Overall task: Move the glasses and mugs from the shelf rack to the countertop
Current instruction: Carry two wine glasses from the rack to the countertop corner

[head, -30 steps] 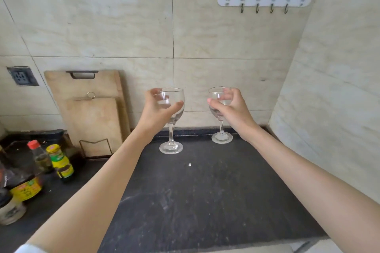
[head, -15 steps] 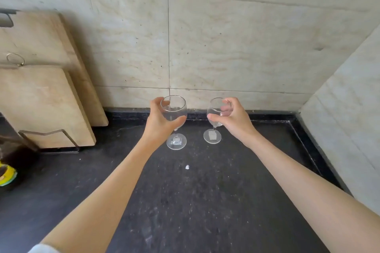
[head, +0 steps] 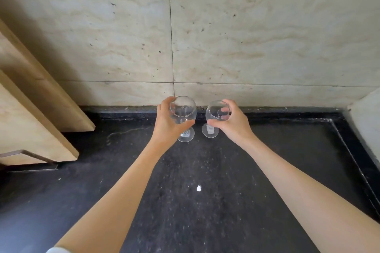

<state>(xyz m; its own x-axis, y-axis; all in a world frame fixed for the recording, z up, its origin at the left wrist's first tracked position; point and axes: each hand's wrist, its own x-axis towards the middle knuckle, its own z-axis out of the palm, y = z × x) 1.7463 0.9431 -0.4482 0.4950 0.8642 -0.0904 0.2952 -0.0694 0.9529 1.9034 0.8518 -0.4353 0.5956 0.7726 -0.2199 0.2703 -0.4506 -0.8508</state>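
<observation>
i have two stemmed glasses upright near the back of the countertop [head: 226,201], one in each hand. the left hand [head: 166,127] wraps the bowl of the left glass [head: 183,113], thumb on the near side and fingers curled round the far side. the right hand [head: 232,123] holds the bowl of the right glass [head: 216,111] in the same manner. each long axis runs vertical, stem below the fingers, foot lowest. the feet sit just beside each other and appear to be at or just above the dark surface; i cannot tell whether contact is made.

my judgement: the coming move is a straight release, fingers spreading outward and hands withdrawing toward me. the narrow gap between the feet is the constraint, so each hand should clear sideways away from its neighbour. the tiled wall [head: 246,37] stands close behind; the cutting boards [head: 30,113] lean well apart on the left. open room lies on the near side.
</observation>
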